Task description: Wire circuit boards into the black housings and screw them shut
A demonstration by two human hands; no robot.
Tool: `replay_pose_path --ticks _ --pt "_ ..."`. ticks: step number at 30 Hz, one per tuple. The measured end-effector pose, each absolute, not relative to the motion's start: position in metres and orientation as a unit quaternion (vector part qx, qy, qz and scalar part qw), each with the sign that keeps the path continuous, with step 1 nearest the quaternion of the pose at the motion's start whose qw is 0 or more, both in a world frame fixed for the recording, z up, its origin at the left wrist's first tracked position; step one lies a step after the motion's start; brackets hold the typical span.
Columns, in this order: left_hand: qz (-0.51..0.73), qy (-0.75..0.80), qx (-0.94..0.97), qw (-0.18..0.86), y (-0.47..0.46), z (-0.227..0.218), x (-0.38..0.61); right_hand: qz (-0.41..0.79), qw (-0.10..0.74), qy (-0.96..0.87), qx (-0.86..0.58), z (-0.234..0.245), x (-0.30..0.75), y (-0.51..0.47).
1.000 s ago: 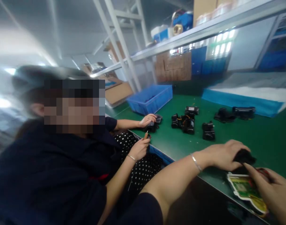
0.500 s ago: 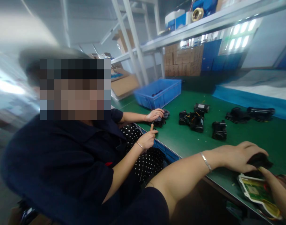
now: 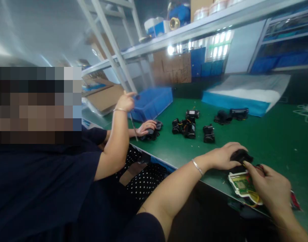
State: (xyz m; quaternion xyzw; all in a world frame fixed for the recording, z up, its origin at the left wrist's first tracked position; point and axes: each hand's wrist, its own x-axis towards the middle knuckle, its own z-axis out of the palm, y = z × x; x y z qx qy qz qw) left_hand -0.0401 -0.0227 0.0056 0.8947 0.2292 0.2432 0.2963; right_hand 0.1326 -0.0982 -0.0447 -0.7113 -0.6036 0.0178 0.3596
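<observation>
My left hand [image 3: 226, 156] is closed around a black plastic part [image 3: 242, 156] near the front edge of the green table. My right hand [image 3: 272, 185] is closed beside it, its fingertips meeting the part's lower edge; what its fingers grip is mostly hidden. Dark reddish strands show at its knuckles, and a red-and-black bit [image 3: 294, 201] shows beyond its wrist. Below both hands lies a white-rimmed housing [image 3: 234, 186] with a green circuit board [image 3: 242, 184] and yellow wire inside, partly covered by my right hand.
To the left, a co-worker's hand [image 3: 126, 102] is raised with a thin tool; the other rests on a dark part [image 3: 151, 134]. Several black assemblies [image 3: 189, 128] lie mid-table. Behind are a blue bin [image 3: 152, 104], a blue-and-white sheet [image 3: 234, 101] and an overhead shelf [image 3: 194, 28].
The view has swung right, so everything sits further left. The co-worker's tool hand has risen from the table edge. My hands stay at the black part above the housing.
</observation>
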Motion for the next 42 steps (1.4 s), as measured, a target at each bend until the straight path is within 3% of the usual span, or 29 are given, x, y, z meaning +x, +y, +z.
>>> replay_pose_path --ticks 5,9,11,25,31,39,42 --pt "0.286 0.210 0.883 0.306 -0.020 0.002 -0.040 0.051 0.449 -0.559 -0.696 -0.037 0.127 -0.097" --pt "0.323 0.268 0.852 0.314 -0.012 -0.003 -0.050 -0.016 0.628 -0.309 -0.714 -0.027 0.173 -0.092" --pt "0.324 0.289 0.844 0.314 -0.009 -0.004 -0.054 -0.051 0.663 -0.241 -0.707 -0.024 0.199 -0.093" --pt "0.257 0.348 0.855 0.287 0.003 -0.012 -0.046 0.065 0.695 -0.350 -0.624 -0.024 0.190 -0.090" --pt "0.270 0.388 0.816 0.333 0.009 -0.022 -0.045 0.170 0.731 -0.374 -0.545 -0.024 0.193 -0.087" --pt "0.300 0.385 0.796 0.360 0.006 -0.024 -0.043 0.289 0.784 -0.378 -0.397 0.050 0.202 -0.109" --pt "0.298 0.390 0.794 0.360 0.005 -0.023 -0.043 0.282 0.783 -0.400 -0.384 0.083 0.206 -0.138"
